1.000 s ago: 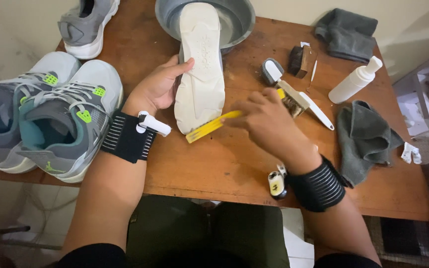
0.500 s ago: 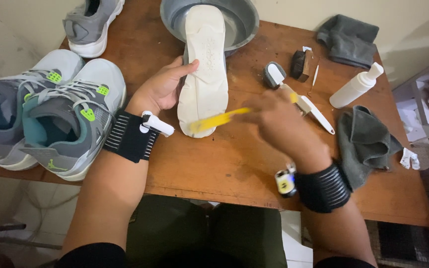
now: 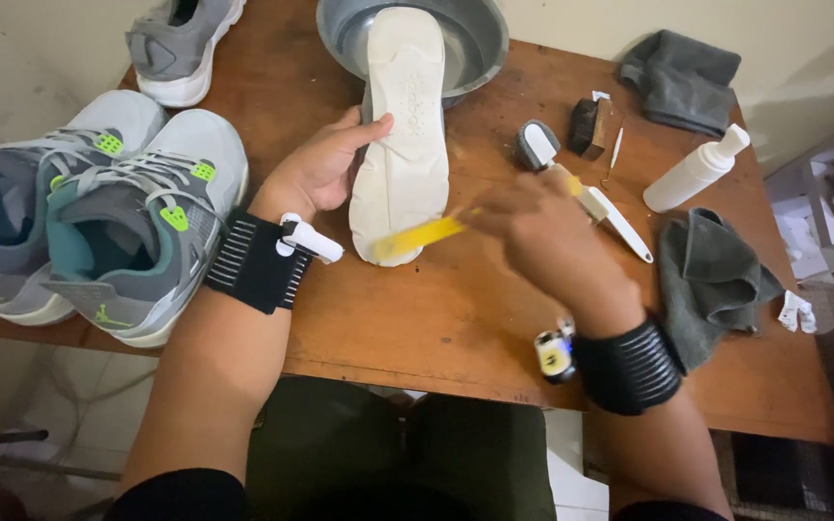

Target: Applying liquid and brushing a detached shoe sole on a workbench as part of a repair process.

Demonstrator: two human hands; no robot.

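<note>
We take the wooden table (image 3: 436, 318) as base and the white insole (image 3: 403, 135) as landmark. The insole's long axis runs away from us, far end propped on the rim of the grey basin (image 3: 480, 39), near end resting on the table. It sits between our hands, closer to the left one. Left of the insole stand grey sneakers with green accents (image 3: 118, 222). Right of it lie a grey cloth (image 3: 711, 280), a white bottle (image 3: 695, 171) and small brushes (image 3: 571, 174). Our left hand (image 3: 319, 169) is half open, its fingers curled onto the insole's left edge. Our right hand (image 3: 542, 232), blurred, is closed around a yellow brush (image 3: 427, 234), whose tip touches the insole's near end.
</note>
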